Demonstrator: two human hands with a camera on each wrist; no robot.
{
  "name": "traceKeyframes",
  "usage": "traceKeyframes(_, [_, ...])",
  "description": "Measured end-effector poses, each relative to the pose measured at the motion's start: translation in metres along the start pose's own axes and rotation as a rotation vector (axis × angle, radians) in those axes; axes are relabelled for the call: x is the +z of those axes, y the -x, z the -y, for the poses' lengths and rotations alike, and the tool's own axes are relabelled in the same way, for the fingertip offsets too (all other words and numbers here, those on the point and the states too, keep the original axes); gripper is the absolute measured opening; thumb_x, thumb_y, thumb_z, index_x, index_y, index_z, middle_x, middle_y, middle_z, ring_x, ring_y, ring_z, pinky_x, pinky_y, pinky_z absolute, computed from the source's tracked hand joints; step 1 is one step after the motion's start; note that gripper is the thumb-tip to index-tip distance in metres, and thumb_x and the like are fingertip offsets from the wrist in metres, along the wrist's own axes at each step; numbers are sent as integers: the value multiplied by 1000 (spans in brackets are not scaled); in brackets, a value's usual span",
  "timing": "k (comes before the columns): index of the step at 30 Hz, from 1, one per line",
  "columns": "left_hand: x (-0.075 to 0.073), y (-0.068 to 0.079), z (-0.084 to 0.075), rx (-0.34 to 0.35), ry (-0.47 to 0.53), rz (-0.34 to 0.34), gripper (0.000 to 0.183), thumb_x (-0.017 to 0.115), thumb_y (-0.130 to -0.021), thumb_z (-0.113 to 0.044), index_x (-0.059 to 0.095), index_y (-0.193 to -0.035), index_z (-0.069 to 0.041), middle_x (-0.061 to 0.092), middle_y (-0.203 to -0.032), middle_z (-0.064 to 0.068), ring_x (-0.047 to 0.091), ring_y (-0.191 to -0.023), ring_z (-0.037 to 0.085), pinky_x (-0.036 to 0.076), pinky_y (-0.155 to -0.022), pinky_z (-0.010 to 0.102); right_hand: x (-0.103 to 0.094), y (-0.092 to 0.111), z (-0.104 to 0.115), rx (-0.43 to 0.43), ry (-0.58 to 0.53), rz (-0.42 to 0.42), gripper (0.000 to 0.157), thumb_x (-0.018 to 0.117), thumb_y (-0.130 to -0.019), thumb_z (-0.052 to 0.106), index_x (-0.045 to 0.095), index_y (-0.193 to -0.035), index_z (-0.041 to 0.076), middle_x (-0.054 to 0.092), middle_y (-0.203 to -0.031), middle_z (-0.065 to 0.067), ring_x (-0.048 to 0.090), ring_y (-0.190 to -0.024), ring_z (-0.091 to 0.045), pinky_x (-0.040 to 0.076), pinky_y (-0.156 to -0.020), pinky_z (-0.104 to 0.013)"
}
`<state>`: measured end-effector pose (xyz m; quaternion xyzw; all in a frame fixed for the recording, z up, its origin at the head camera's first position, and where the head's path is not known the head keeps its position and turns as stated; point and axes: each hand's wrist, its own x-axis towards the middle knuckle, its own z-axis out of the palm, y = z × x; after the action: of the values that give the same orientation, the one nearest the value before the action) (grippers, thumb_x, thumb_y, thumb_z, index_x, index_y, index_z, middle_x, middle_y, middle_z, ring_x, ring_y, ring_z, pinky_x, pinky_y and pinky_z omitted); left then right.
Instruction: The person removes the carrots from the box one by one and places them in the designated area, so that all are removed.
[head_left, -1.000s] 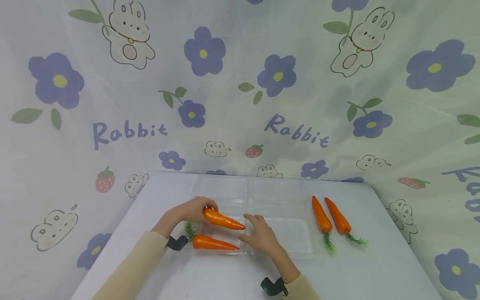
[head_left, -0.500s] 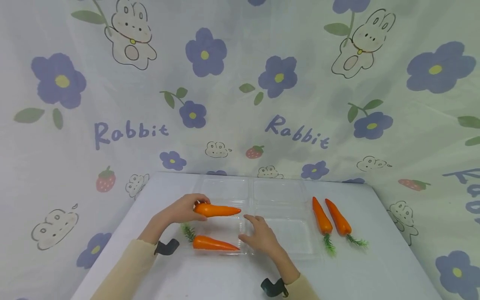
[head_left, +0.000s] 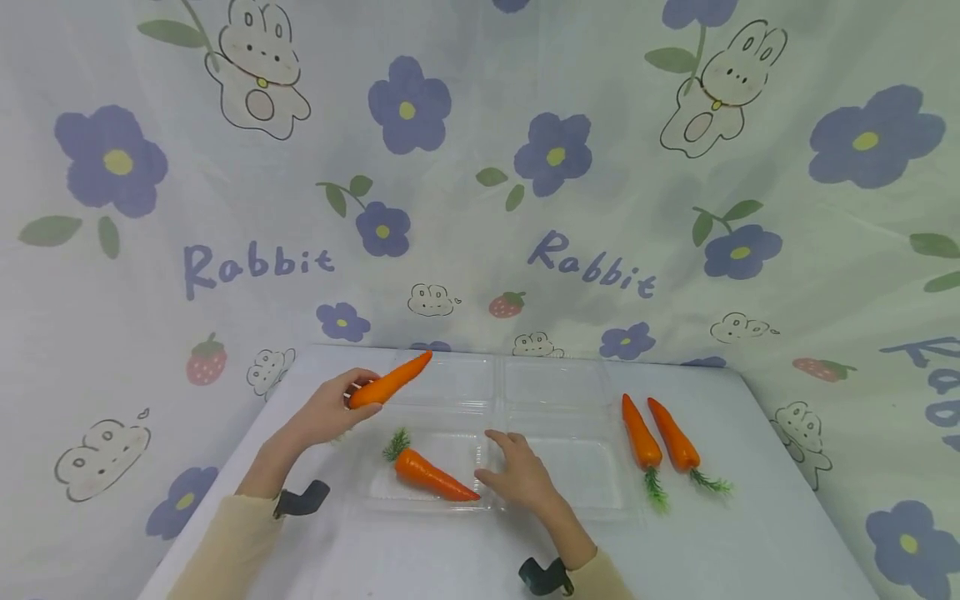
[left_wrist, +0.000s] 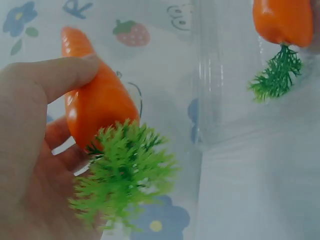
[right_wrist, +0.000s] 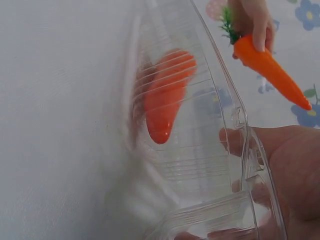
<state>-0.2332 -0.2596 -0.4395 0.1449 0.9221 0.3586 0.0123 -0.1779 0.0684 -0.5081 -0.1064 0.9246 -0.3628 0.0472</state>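
My left hand point(head_left: 333, 408) holds an orange toy carrot point(head_left: 392, 382) between thumb and fingers, raised over the back left of the clear plastic packaging; its tip points away to the right. The held carrot's green fronds point(left_wrist: 125, 175) hang toward the palm in the left wrist view. A second toy carrot point(head_left: 431, 475) lies slanted in the front left clear plastic tray point(head_left: 420, 505), fronds at the left. My right hand point(head_left: 525, 475) rests at the middle ridge of the packaging, fingers spread, fingertips right at the rim. Through the clear plastic point(right_wrist: 200, 170) the lying carrot shows orange.
Two more toy carrots, a left one point(head_left: 641, 433) and a right one point(head_left: 673, 435), lie on the white table point(head_left: 720, 542) right of the packaging. The front right tray point(head_left: 581, 505) stands beside my right hand. A patterned curtain point(head_left: 465, 208) hangs behind.
My left hand has moved left and away with its carrot, whose tip has swung to point farther back. The carrot in the tray has turned more slanted, fronds inward. My right hand stays put.
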Motion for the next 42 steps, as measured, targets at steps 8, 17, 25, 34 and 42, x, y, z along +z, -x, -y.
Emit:
traceKeyframes(8, [-8,15,11,-72,66,-61,54,65,-94,-31,48,-134,1,57,-119,19,56,-88,26,53,-70,31,-3,0,2,-4,-10,1,64,78,-81,31,53,-138,13,47,-136,-24,54,-115,-42,48,-87,-60])
traceKeyframes(17, [2,34,39,-224,114,-90,65,60,-94,-46,47,-131,6,62,-110,16,59,-91,25,52,-79,38,8,6,-7,21,-19,17,65,79,-80,33,53,-137,14,47,-136,-24,54,-115,-43,48,-85,-61])
traceKeyframes(25, [10,35,55,-281,152,-97,70,60,-93,-50,48,-132,6,63,-110,16,60,-95,25,53,-82,38,4,2,-5,-4,-11,5,65,78,-81,34,52,-138,14,47,-136,-23,55,-114,-42,48,-86,-60])
traceKeyframes(34, [22,35,71,-325,198,-77,72,58,-93,-53,48,-133,5,62,-119,19,59,-104,28,49,-91,47,5,1,-5,-12,-7,-18,65,77,-82,33,52,-138,15,47,-136,-23,54,-116,-41,49,-87,-59])
traceKeyframes(42, [30,34,75,-358,189,-48,72,58,-94,-52,48,-133,8,62,-117,20,60,-100,26,51,-86,43,5,1,-5,-20,-2,-26,64,77,-82,32,53,-138,14,47,-137,-23,54,-115,-41,49,-87,-59])
